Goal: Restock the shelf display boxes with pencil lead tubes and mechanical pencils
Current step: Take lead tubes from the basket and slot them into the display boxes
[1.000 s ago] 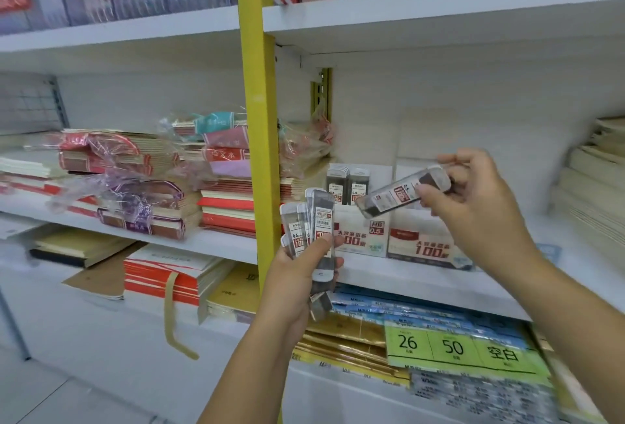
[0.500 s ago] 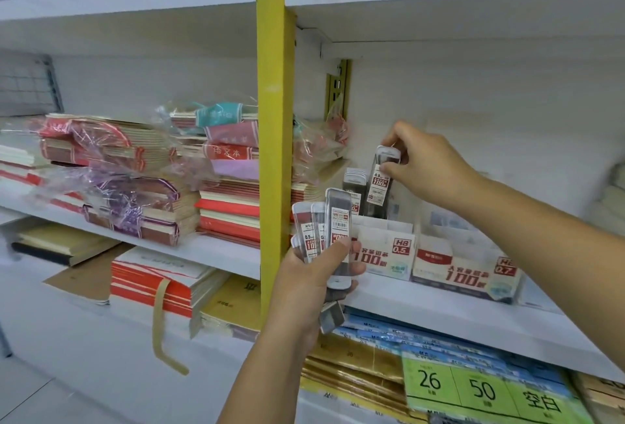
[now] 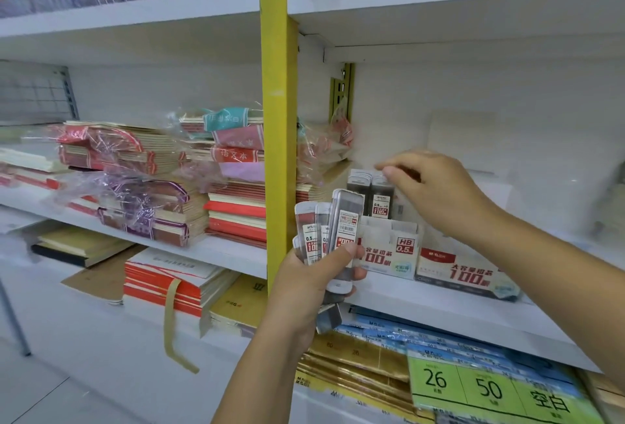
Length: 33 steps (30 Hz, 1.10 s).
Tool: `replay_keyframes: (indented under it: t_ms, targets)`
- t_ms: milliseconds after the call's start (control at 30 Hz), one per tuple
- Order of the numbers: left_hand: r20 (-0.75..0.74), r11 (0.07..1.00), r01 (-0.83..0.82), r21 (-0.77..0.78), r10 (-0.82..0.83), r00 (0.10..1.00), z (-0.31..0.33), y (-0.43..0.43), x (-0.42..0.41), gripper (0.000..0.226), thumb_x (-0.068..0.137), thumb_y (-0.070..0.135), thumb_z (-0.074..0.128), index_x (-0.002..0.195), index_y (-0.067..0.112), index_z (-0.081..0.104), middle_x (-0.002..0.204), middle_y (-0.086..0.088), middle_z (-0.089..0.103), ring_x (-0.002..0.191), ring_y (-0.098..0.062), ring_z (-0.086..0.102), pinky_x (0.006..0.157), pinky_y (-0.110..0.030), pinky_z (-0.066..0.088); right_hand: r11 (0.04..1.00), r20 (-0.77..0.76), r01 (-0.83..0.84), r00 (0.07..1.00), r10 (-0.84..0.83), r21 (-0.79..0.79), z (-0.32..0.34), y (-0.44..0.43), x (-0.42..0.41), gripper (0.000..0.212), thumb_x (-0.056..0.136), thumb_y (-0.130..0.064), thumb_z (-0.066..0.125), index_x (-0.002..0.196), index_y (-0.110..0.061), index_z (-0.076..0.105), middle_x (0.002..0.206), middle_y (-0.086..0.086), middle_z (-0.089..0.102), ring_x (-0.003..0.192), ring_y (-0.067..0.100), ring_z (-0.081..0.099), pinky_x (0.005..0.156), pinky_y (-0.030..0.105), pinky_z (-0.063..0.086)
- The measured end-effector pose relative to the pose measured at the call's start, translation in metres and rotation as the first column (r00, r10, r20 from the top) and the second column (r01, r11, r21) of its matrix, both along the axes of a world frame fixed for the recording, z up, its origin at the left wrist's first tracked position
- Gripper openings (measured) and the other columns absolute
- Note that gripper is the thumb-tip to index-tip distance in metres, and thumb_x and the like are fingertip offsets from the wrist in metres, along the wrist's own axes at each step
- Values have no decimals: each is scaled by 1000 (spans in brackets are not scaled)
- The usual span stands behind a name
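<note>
A: Where do the tubes lie from the person's free fingers?

B: The right hand (image 3: pixel 436 193) hangs over the dark, white-capped plastic lead tubes (image 3: pixel 380 200) standing upright in the white cardboard display box marked HB 0.5 (image 3: pixel 392 251); that box sits near the front edge of the white shelf (image 3: pixel 422 305), just right of the yellow metal upright (image 3: pixel 277 153); its fingers (image 3: pixel 392 170) are curled close together right at the cap of the rightmost standing tube; blur hides whether they pinch that cap or only hover over it.

A: And the stock to be shelved?

B: The left hand (image 3: pixel 314 275) grips a fan of clear plastic lead tubes with red-and-white labels (image 3: pixel 341 227), thumb pressed across their fronts; the fan stands before the box's left end, at the shelf's front edge, lower than the right hand and to its left.

A: Long axis?

B: Near upright, caps up, much like the tubes in the box; so the right hand looks the one to fetch the next tube: down and leftward to a cap, a pinch from above, little turning needed.

A: Any risk?

B: The fanned tubes touch; pulling one could drag a neighbour; their labels read 0.5, so they likely belong in this box and not in the second white cardboard display box with red lettering (image 3: pixel 466 275) just beside it.
</note>
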<state>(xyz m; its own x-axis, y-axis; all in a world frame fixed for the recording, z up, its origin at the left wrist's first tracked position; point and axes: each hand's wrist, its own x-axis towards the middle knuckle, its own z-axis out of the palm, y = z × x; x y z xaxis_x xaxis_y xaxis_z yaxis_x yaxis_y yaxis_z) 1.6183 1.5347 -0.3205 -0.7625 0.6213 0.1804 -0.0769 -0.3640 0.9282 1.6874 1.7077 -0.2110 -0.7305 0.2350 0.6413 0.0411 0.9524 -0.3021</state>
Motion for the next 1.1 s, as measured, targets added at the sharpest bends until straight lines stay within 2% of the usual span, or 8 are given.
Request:
replay_keyframes:
  t_ms: [100, 267, 400, 600, 700, 800, 933, 1100]
  targets:
    - [-39, 999, 53, -8, -53, 998, 3, 0, 7, 20, 74, 38, 81, 93, 39, 77, 102, -4, 79, 83, -18, 77, 65, -28, 60, 902, 119, -179, 963, 243, -392, -13, -25, 15, 30, 84, -45, 66, 112, -43, 59, 86, -17, 70, 70, -8, 64, 55, 9, 45]
    - [-57, 996, 91, -2, -91, 994, 2, -3, 13, 38, 66, 47, 85, 99, 30, 77, 104, -6, 78, 84, -19, 76, 61, -25, 58, 828, 29, -196, 968, 248, -525, -27, -31, 21, 29, 83, -29, 73, 110, -32, 62, 78, -4, 74, 71, 7, 70, 65, 20, 54]
    - [-34, 995, 99, 5, -99, 994, 2, -7, 13, 62, 73, 53, 81, 120, 15, 67, 106, -12, 77, 89, -22, 75, 57, -23, 55, 732, -59, -251, 959, 278, -634, -32, -28, 26, 26, 87, -19, 70, 112, -26, 63, 81, -3, 76, 72, 12, 72, 58, 16, 52]
    - [-5, 991, 131, 34, -131, 991, 1, -8, 15, 61, 72, 48, 80, 120, 13, 68, 106, -16, 76, 79, -17, 74, 55, -22, 53, 694, -217, -314, 949, 227, -648, -37, -29, 34, 29, 82, -10, 74, 106, -24, 67, 78, -3, 75, 60, 9, 70, 52, 13, 50]
    - [7, 993, 108, 55, -108, 994, -1, -10, 13, 59, 69, 47, 81, 118, 16, 69, 108, -13, 76, 93, -22, 73, 56, -22, 54, 710, -268, -305, 949, 168, -635, -39, -27, 39, 25, 81, -10, 75, 97, -27, 67, 85, -5, 73, 55, 9, 69, 50, 14, 50]
    - [39, 995, 56, 84, -60, 997, -2, -12, 9, 63, 66, 42, 83, 119, 14, 65, 109, -11, 77, 98, -22, 73, 57, -23, 55, 647, -286, -300, 949, 131, -701, -42, -23, 44, 18, 84, -8, 72, 96, -17, 62, 93, 1, 70, 63, 18, 72, 54, 17, 53]
    - [58, 995, -57, 84, 53, 997, -4, -11, 7, 51, 65, 37, 84, 109, 15, 70, 105, -13, 77, 87, -21, 71, 54, -22, 54, 636, -144, -262, 962, 232, -726, -44, -18, 55, 19, 89, -7, 66, 100, -17, 55, 100, 5, 68, 74, 24, 74, 65, 25, 60]
    - [40, 982, -183, 50, 182, 983, 1, -12, 3, 58, 58, 42, 85, 106, 13, 68, 91, -12, 78, 64, -15, 62, 57, -25, 56, 869, 215, -142, 938, 270, -474, -33, -18, 59, 20, 79, -14, 75, 89, -28, 63, 83, -5, 71, 71, 8, 68, 66, 26, 56]
